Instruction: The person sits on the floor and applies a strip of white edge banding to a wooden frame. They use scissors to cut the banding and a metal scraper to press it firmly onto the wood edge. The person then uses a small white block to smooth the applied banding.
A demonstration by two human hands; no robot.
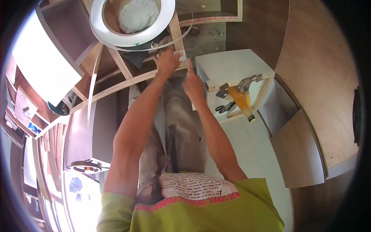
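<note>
My left hand [168, 63] is bent over a small white piece [182, 57] on the wooden frame [137, 79], its fingers and thumb closed about it. Just to the right, my right hand [193, 84] points its index finger forward, with the fingertip close to the white piece's end. The other fingers of that hand are curled, and no object shows in it. Beyond my left hand a big roll of white edge strip [96, 23] lies on the frame, a loose end curving around it. A dark triangular scrap [136, 58] rests beside the roll.
On the right, a white cabinet box [232, 63] has an open wooden-framed side holding a bottle of yellow glue [239, 98] and black scissors [226, 107]. Brown panels [299, 149] stand farther right. At left are a white board [46, 58] and a grey cabinet [83, 131].
</note>
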